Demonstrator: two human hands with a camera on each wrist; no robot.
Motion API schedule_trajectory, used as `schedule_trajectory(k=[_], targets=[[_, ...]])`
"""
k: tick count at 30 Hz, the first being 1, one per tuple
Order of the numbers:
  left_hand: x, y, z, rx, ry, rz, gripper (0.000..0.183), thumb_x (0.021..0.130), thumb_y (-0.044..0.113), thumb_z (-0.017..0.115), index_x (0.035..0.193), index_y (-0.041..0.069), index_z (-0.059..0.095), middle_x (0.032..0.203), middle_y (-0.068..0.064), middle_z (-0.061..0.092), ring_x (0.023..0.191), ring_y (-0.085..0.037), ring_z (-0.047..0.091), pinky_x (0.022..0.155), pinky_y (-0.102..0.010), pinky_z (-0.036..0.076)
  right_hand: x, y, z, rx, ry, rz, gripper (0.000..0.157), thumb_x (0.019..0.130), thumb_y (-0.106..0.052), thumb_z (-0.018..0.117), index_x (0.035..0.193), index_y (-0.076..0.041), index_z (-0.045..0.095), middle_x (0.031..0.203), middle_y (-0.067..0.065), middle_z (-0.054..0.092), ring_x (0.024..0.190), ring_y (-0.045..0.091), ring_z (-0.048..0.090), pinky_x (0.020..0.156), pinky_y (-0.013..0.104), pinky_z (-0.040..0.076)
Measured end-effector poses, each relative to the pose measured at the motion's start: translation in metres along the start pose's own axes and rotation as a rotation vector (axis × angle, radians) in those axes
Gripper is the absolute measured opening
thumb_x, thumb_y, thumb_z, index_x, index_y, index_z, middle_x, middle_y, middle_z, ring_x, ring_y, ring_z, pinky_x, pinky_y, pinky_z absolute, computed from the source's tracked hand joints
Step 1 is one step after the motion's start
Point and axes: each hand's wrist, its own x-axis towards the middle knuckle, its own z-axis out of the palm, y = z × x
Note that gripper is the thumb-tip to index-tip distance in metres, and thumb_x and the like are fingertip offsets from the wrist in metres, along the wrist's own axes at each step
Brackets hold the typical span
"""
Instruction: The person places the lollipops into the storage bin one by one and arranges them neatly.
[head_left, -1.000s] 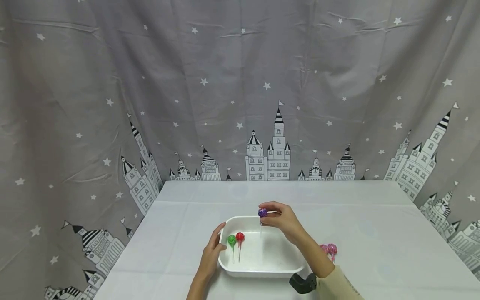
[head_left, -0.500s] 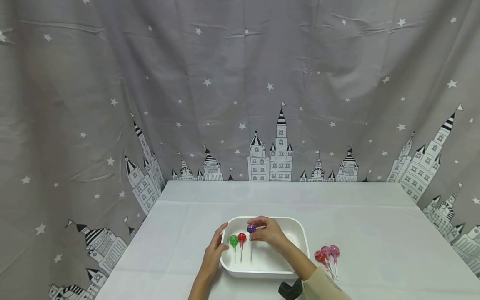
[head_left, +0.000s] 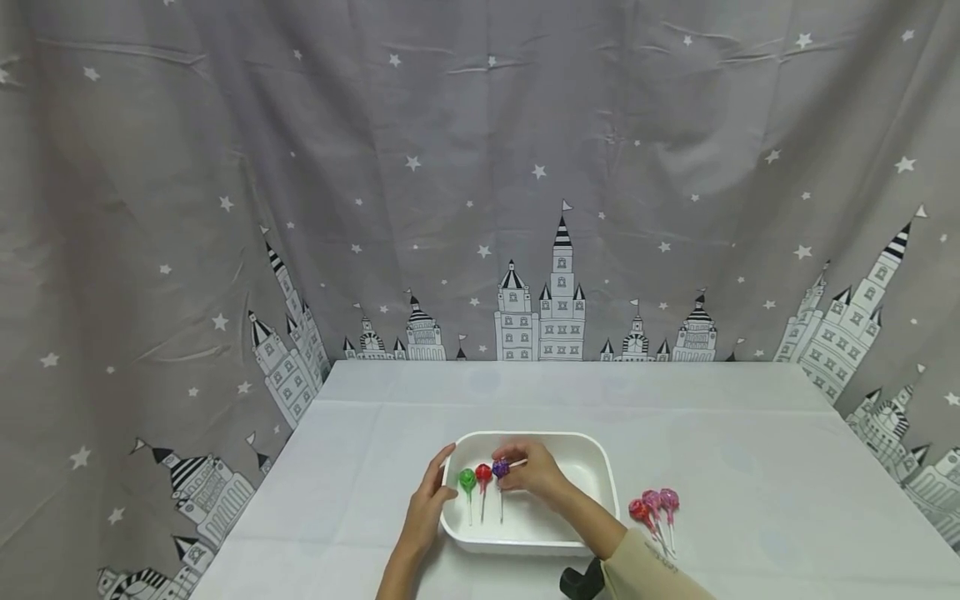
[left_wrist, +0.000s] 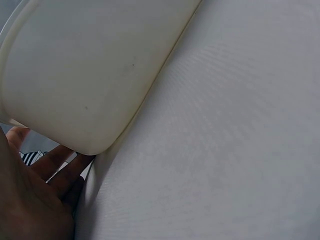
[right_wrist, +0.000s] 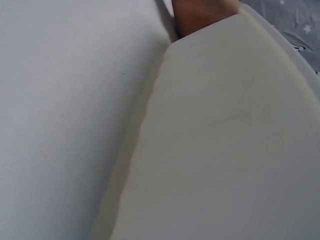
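Note:
A purple-wrapped lollipop (head_left: 500,468) is pinched by its head between the thumb and fingers of my right hand (head_left: 538,473), low inside a white tray (head_left: 540,527). Its white stick points toward me. Just left of it, a red lollipop (head_left: 483,472) and a green lollipop (head_left: 467,479) lie side by side in the tray, heads away from me. My left hand (head_left: 426,510) grips the tray's left end, thumb at the rim and fingers along the outside. In the left wrist view, the left fingers (left_wrist: 62,170) reach around the tray's corner (left_wrist: 92,135).
Right of the tray, one red lollipop (head_left: 640,511) and two pink lollipops (head_left: 669,500) lie bunched on the white tablecloth (head_left: 772,483). A black device (head_left: 581,581) sits by the right sleeve (head_left: 648,571). A grey curtain (head_left: 675,125) printed with castles hangs behind the table.
My right hand has carried the purple lollipop left and down into the tray, beside the red one. The bunch at right has come into fuller view. My left hand keeps its grip.

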Motion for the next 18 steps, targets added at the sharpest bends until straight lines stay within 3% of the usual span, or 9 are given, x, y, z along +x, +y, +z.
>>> schedule_trajectory(k=[5, 18], targets=[[-0.004, 0.01, 0.0, 0.016, -0.001, 0.003, 0.061, 0.083, 0.003, 0.044, 0.142, 0.014, 0.035, 0.135, -0.029, 0.04, 0.123, -0.045, 0.039, 0.096, -0.057, 0.034, 0.0, 0.001, 0.002, -0.112, 0.031, 0.007, 0.037, 0.064, 0.016, 0.069, 0.1, 0.01, 0.062, 0.091, 0.015, 0.062, 0.075, 0.019, 0.06, 0.064, 0.029, 0.055], [-0.004, 0.01, 0.0, 0.001, 0.009, 0.01, 0.062, 0.081, 0.002, 0.046, 0.141, 0.014, 0.037, 0.134, -0.028, 0.043, 0.123, -0.044, 0.04, 0.097, -0.058, 0.031, 0.001, 0.011, 0.005, -0.347, 0.041, -0.014, 0.036, 0.062, 0.007, 0.076, 0.095, -0.002, 0.066, 0.086, 0.005, 0.061, 0.073, 0.014, 0.056, 0.063, 0.025, 0.05]])
